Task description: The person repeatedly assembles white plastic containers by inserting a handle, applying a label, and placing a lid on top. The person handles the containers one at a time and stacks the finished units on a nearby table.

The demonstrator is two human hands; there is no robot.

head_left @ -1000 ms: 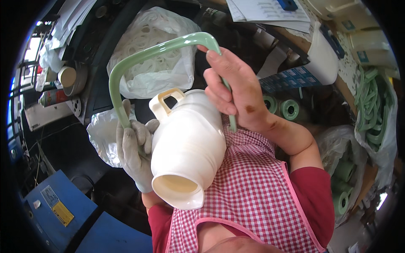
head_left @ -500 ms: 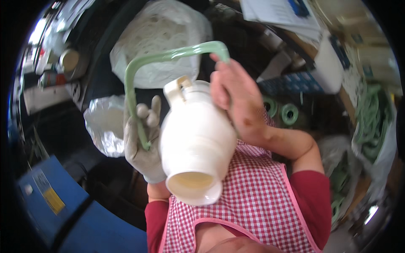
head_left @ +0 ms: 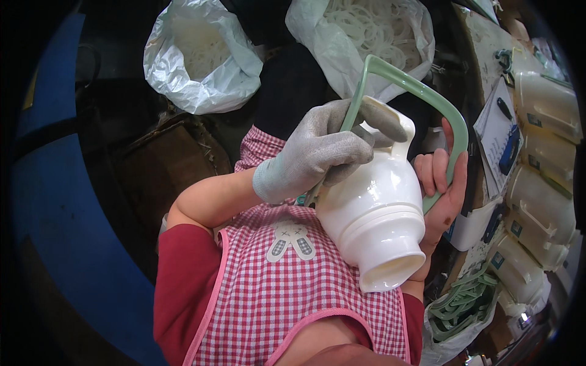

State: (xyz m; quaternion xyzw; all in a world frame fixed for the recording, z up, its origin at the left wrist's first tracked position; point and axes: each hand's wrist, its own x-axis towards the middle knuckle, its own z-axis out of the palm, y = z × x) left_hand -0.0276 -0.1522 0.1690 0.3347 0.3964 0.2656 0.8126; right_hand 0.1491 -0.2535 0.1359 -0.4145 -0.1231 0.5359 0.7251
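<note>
A white jug (head_left: 384, 207) lies tilted in front of my checked apron, its spouted mouth toward the lower right and its side handle at the top. Over it arches a green bail handle (head_left: 421, 89), whose two legs straddle the body. My left hand (head_left: 329, 143), in a grey glove, is closed on the left leg beside the jug's shoulder. My right hand (head_left: 442, 180), bare, has its fingers curled round the right leg, close to the jug's side. Where the leg ends meet the jug is mostly hidden by my hands.
Two plastic bags, one with pale contents (head_left: 201, 55) and one with translucent rings (head_left: 372, 27), stand ahead. At right are a bag of green handles (head_left: 464, 305), a row of cream jug-like containers (head_left: 537, 207), papers (head_left: 491, 134) and a blue cutter (head_left: 510, 149). Blue panels (head_left: 67, 244) stand left.
The view has swung, and the jug with its green handle sits further right in it. My left fingers have closed round the left leg; my right hand has slid down from the handle's corner.
</note>
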